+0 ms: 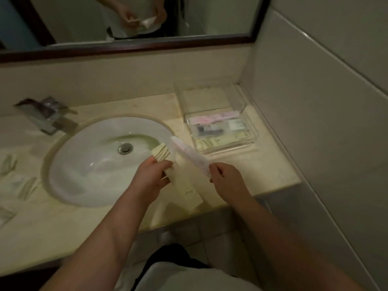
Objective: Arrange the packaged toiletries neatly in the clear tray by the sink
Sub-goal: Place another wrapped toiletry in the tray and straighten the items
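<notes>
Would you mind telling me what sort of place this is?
Likely a hotel bathroom: an oval sink with a faucet, a wall mirror, and a clear tray of packaged toiletries.

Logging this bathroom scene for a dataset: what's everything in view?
Mirror: one, dark-framed, on wall above counter.
Faucet: one, chrome, behind sink on left.
Sink: one, white, set in counter.
Drain: one, metal, in sink's middle.
Counter: one, cream, around sink.
Tray: one, clear, right of sink in corner.
Tray packets: several, mixed colours, in tray's near half.
Loose packets: several, pale, on counter left of sink.
Yellow packets: seemingly two, pale yellow, in left hand.
Long packet: one, pinkish white, in right hand.
Left hand: one, grips yellow packets.
Right hand: one, pinches long packet's near end.
</notes>
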